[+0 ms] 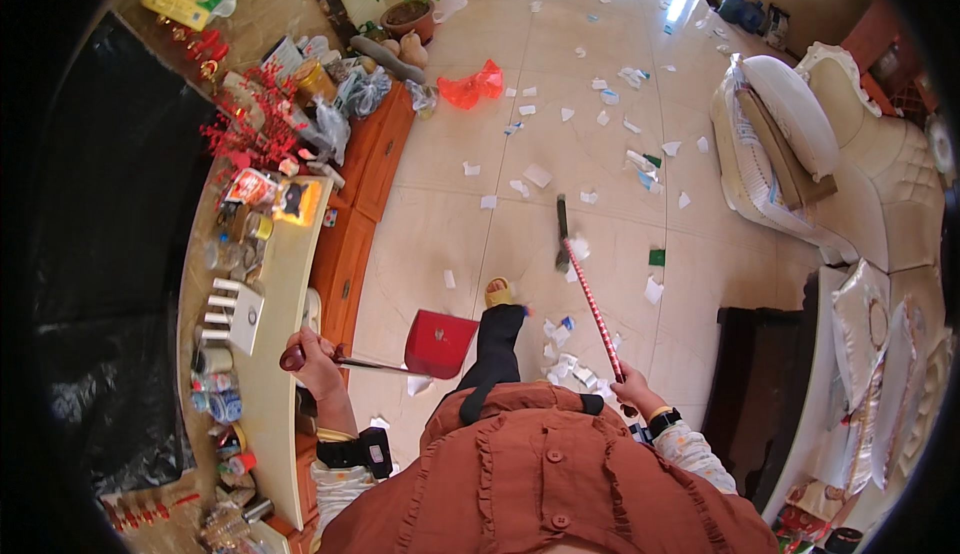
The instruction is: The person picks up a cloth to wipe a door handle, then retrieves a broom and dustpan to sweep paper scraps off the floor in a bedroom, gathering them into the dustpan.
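Observation:
My left hand (315,363) is closed on the dark handle of a long-handled dustpan, near the cabinet. The red pan (441,344) rests by my forward leg, with a scrap of paper at its lower edge. My right hand (637,390) grips the red-and-white patterned stick of a broom (590,295). The broom's dark head (562,231) lies on the tiles ahead of me, touching or close to a white scrap. Torn paper scraps (570,370) gather on the floor between my leg and the stick, and others are scattered farther off.
A wooden cabinet (349,254) laden with household goods runs along the left. A red plastic bag (472,86) and a potted plant (409,10) stand farther ahead. On the right are a dark low table (757,389) and a cream sofa (862,171) with cushions.

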`<state>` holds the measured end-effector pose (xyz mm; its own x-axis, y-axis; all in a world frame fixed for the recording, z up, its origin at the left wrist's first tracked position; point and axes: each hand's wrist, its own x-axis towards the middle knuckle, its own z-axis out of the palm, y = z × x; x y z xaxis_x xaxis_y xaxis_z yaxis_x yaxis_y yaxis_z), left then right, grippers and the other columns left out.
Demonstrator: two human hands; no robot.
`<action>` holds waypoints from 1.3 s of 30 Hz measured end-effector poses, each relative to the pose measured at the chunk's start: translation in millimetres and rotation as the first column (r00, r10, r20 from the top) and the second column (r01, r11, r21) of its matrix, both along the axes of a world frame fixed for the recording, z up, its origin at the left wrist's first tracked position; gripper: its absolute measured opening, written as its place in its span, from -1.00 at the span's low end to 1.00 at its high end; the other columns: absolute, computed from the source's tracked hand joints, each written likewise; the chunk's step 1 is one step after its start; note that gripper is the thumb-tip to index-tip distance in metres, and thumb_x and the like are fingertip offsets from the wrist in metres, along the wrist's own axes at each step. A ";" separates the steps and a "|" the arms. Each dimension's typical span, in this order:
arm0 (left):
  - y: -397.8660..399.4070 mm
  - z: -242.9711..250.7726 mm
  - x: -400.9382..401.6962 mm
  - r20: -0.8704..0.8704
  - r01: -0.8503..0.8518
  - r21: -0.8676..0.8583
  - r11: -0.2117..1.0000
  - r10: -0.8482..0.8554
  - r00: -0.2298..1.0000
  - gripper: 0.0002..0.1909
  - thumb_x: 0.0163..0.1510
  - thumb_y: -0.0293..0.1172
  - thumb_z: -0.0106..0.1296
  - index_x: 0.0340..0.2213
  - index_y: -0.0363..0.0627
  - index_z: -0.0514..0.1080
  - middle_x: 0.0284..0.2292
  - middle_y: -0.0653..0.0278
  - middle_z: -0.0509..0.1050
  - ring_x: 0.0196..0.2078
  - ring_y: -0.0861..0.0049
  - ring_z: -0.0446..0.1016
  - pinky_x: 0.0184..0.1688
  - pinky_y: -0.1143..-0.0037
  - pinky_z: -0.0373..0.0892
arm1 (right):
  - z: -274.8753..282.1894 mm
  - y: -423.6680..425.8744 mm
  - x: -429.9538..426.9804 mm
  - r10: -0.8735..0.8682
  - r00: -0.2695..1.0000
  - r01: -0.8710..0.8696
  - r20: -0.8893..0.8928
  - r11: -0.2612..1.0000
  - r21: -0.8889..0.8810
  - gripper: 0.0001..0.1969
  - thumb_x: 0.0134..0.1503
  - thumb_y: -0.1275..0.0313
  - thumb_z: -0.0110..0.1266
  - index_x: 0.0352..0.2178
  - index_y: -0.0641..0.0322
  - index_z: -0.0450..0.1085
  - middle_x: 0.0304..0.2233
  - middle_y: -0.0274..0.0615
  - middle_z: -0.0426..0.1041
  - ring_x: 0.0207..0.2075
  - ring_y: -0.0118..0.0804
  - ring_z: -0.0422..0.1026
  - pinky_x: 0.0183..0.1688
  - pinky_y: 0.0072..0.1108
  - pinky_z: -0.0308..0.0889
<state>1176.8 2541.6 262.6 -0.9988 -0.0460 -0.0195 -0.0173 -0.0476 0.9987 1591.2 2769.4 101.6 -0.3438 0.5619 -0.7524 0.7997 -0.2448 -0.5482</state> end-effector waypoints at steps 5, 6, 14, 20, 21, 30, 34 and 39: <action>93.7 -16.6 -70.7 0.091 0.018 0.026 0.999 -0.020 0.996 -0.79 -0.05 -0.45 -0.14 -0.68 -0.13 0.13 -0.80 0.40 0.13 -0.81 0.76 0.08 -0.82 0.70 0.06 | -8.6 87.6 -53.6 -0.001 1.000 -0.002 0.031 0.997 0.083 -0.47 -0.23 0.53 -0.10 -0.12 -0.01 0.07 -0.70 -0.25 0.21 -0.76 -0.38 0.26 -0.72 -0.54 0.21; 112.5 -15.8 -83.1 0.087 0.049 0.018 0.999 -0.051 0.995 -0.77 -0.05 -0.44 -0.13 -0.70 -0.13 0.13 -0.80 0.41 0.12 -0.81 0.76 0.07 -0.82 0.71 0.06 | 4.0 107.5 -73.5 -0.053 0.999 0.053 -0.009 0.998 0.012 -0.44 -0.23 0.54 -0.10 -0.10 -0.05 0.05 -0.71 -0.27 0.20 -0.76 -0.40 0.25 -0.73 -0.55 0.21; 257.6 -30.6 -184.4 0.044 0.169 -0.015 0.986 -0.168 0.985 -0.75 -0.03 -0.41 -0.15 -0.72 -0.12 0.14 -0.78 0.43 0.13 -0.79 0.76 0.08 -0.75 0.73 0.04 | 31.4 239.5 -195.2 -0.432 0.895 0.340 -0.115 0.825 -0.451 -0.53 -0.21 0.61 -0.07 -0.17 0.09 0.17 -0.74 -0.36 0.16 -0.78 -0.52 0.18 -0.78 -0.68 0.11; 353.8 -26.4 -240.4 -0.047 0.203 -0.004 0.979 -0.203 0.978 -0.74 -0.01 -0.42 -0.20 -0.72 -0.11 0.10 -0.75 0.42 0.13 -0.74 0.74 0.09 -0.69 0.70 0.08 | 18.7 344.3 -256.4 -0.312 0.950 0.294 -0.005 0.902 -0.316 -0.52 -0.24 0.57 -0.03 -0.17 0.05 0.18 -0.74 -0.36 0.20 -0.78 -0.50 0.18 -0.79 -0.64 0.10; 376.7 -20.6 -246.3 -0.122 0.209 -0.064 0.976 -0.215 0.969 -0.75 0.00 -0.42 -0.21 -0.70 -0.11 0.10 -0.75 0.42 0.14 -0.73 0.74 0.09 -0.68 0.68 0.09 | 9.4 368.6 -259.5 -0.315 0.949 0.294 -0.017 0.902 -0.315 -0.52 -0.24 0.57 -0.03 -0.17 0.05 0.18 -0.74 -0.36 0.20 -0.78 -0.50 0.18 -0.79 -0.64 0.10; 545.5 17.0 -309.2 -0.136 0.099 -0.138 0.985 -0.118 0.984 -0.73 0.03 -0.38 -0.26 -0.71 -0.10 0.10 -0.78 0.40 0.11 -0.73 0.71 0.08 -0.67 0.70 0.07 | 1.0 575.8 -304.1 -0.375 0.920 0.375 -0.112 0.927 -0.022 -0.61 -0.24 0.56 -0.12 -0.26 0.09 0.16 -0.75 -0.30 0.18 -0.80 -0.42 0.22 -0.79 -0.54 0.18; 601.2 1.5 -346.6 -0.142 0.184 -0.038 0.982 -0.187 0.972 -0.73 0.02 -0.37 -0.24 -0.71 -0.10 0.10 -0.78 0.43 0.10 -0.73 0.72 0.07 -0.64 0.69 0.07 | -10.9 658.2 -331.3 -0.354 0.934 0.357 -0.045 0.926 0.122 -0.64 -0.23 0.57 -0.15 -0.28 0.10 0.16 -0.71 -0.23 0.23 -0.77 -0.36 0.27 -0.77 -0.51 0.18; 701.1 -10.8 -398.1 -0.163 0.216 -0.078 0.973 -0.226 0.960 -0.72 0.01 -0.41 -0.22 -0.73 -0.10 0.09 -0.79 0.44 0.11 -0.74 0.74 0.05 -0.66 0.70 0.06 | -40.1 741.7 -388.8 -0.337 0.936 0.329 0.105 0.940 0.087 -0.79 -0.23 0.61 -0.18 -0.44 0.24 0.15 -0.71 -0.19 0.25 -0.72 -0.33 0.29 -0.72 -0.47 0.17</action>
